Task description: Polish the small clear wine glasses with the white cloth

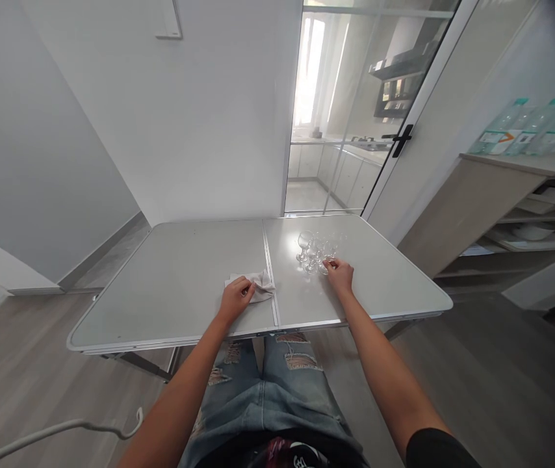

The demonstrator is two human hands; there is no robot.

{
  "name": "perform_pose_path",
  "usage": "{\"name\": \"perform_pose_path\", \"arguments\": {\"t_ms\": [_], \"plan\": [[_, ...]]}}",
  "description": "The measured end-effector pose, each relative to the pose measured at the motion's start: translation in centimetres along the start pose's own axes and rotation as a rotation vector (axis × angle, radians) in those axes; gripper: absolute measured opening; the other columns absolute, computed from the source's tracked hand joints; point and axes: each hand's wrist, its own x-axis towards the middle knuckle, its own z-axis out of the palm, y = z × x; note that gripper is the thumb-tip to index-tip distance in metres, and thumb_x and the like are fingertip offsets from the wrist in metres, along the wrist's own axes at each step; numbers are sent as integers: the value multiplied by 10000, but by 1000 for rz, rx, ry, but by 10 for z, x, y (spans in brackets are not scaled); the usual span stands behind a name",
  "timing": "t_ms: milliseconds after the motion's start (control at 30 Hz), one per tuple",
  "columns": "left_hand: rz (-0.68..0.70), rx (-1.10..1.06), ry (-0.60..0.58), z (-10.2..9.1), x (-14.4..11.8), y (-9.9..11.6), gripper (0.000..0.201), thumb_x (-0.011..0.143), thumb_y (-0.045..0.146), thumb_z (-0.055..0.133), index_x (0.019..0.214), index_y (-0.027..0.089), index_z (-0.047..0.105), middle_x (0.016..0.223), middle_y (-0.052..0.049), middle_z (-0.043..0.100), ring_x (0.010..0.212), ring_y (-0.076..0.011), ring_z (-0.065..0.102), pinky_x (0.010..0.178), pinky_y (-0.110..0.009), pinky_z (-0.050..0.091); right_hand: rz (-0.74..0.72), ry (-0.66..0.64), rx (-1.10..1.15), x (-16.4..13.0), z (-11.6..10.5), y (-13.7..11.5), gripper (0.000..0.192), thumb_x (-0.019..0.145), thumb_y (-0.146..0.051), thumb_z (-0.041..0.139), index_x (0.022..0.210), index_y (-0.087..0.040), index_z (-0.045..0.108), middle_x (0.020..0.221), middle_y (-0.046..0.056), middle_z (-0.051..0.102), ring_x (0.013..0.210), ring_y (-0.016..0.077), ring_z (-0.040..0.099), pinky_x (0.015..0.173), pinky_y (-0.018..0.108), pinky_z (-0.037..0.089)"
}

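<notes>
A crumpled white cloth (262, 286) lies near the middle seam of the table, with my left hand (237, 296) resting on its left side, fingers curled closed on it. To the right stand several small clear stemmed glasses (305, 242), grouped close together. At the near right edge of that group, my right hand (340, 274) has thumb and fingers pinched at the nearest glass (324, 268). Glare and overlap hide where one glass ends and another begins.
The grey folding table (180, 279) has a metal rim and a centre seam. Behind it are a white wall and a glazed door (336, 117) with a black handle (401, 140). At right, plastic bottles (504, 127) stand on a wooden shelf unit (492, 188). A pale cable (77, 426) shows at lower left.
</notes>
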Motion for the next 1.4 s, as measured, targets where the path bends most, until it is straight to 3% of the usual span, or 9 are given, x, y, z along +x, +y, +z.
{"name": "perform_pose_path", "arguments": {"t_ms": [300,367,500,600,667,800,900,1033,1400], "plan": [[8,7,3,0,0,-1,395,998,408,438,696,193,573,689,-15,532,659,-136,502,639,-265,375,15,-12,-17,-3,-3,-5,374,776,-500,597,810,-163,758,744,90,741,672,232,623,704,329,428],[12,10,7,1,0,-1,400,1000,410,431,692,194,568,684,-15,527,658,-138,502,639,-268,374,24,-8,-20,-7,-8,-8,369,763,-487,617,884,-162,744,723,71,727,673,230,620,712,329,427],[12,22,16,1,0,-1,401,998,402,436,682,193,565,682,-11,527,660,-137,504,644,-268,374,53,172,33,-31,-20,-24,482,775,-433,650,1161,-150,600,722,19,678,662,206,595,716,315,418],[5,19,5,0,-1,1,392,994,397,440,689,193,575,687,-12,536,661,-136,506,645,-268,371,-52,315,38,-57,-19,-51,240,879,-375,562,1028,-188,573,769,25,626,682,191,538,726,316,408],[-3,16,-5,-1,-1,2,391,993,397,438,691,193,578,688,-14,540,665,-138,506,648,-269,369,-221,191,70,-71,-9,-74,131,919,-321,508,871,-213,565,801,49,604,745,200,529,750,322,414],[-45,21,-28,0,1,-1,388,982,398,443,686,189,582,691,-19,557,666,-140,504,652,-274,363,-623,-436,180,-83,25,-115,115,922,-223,517,828,-226,583,830,59,617,835,208,546,796,329,422],[-108,51,-96,4,4,-6,377,953,378,469,649,186,582,673,-23,577,638,-142,490,619,-281,330,-731,-665,176,-84,48,-132,124,913,-188,530,803,-222,576,829,42,590,832,190,537,769,304,415],[-162,77,-150,9,6,-11,350,924,357,493,632,187,584,676,-24,607,631,-147,493,598,-283,296,-730,-732,158,-87,62,-137,141,909,-163,518,778,-210,542,839,26,548,775,154,517,699,258,384],[-148,92,-168,8,6,-9,353,926,371,479,638,189,572,697,-35,620,655,-160,505,606,-284,288,-674,-773,211,-85,64,-132,146,918,-166,503,780,-202,532,826,0,520,701,119,486,662,238,358]]}}
